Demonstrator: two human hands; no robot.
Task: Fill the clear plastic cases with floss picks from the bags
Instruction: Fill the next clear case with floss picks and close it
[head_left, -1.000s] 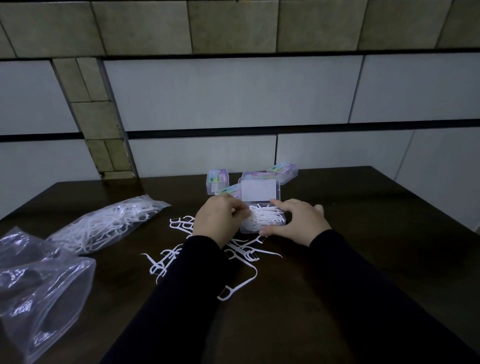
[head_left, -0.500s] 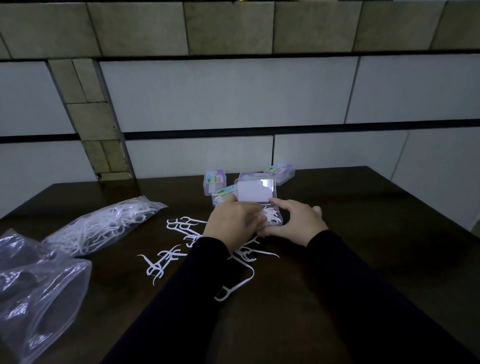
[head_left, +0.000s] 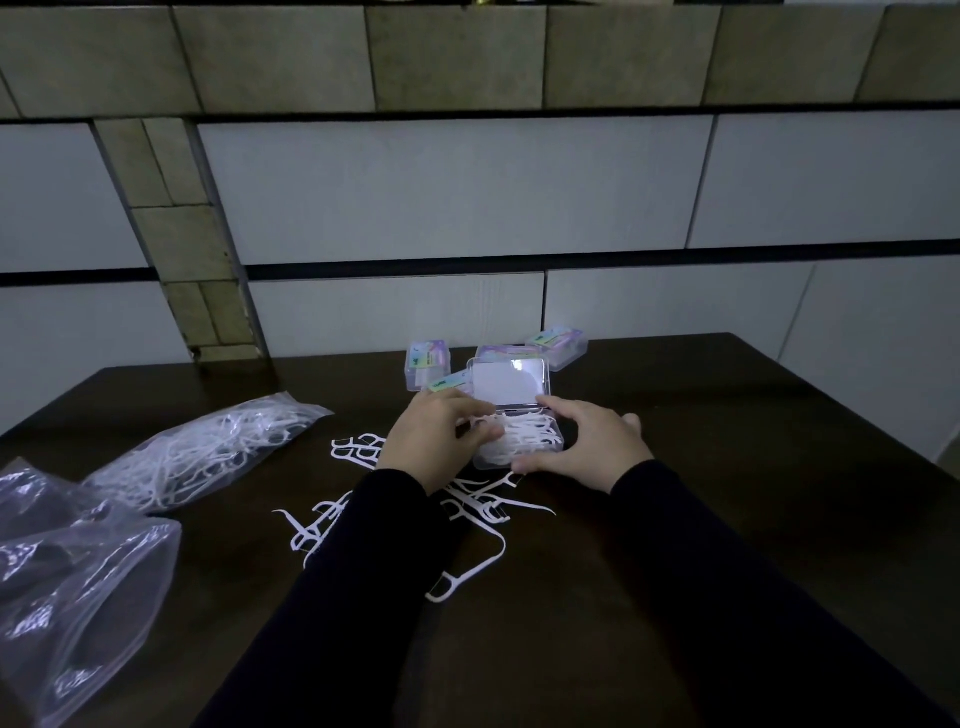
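Centrally, an open clear case (head_left: 519, 439) full of floss picks (head_left: 524, 435) sits on the dark counter (head_left: 727, 519), lid up. Its right edge is gripped by the right hand (head_left: 582, 447); the left hand (head_left: 436, 441) pinches picks at its left rim. Loose picks (head_left: 467, 519) lie nearer; a filled bag (head_left: 197, 452) rests left, with closed cases (head_left: 558, 345) behind.

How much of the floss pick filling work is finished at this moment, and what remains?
Done: several closed cases stand at the back. In hand: the open case is nearly full; the left hand presses picks in, the right hand steadies it. Left: loose picks on the table and a full bag.
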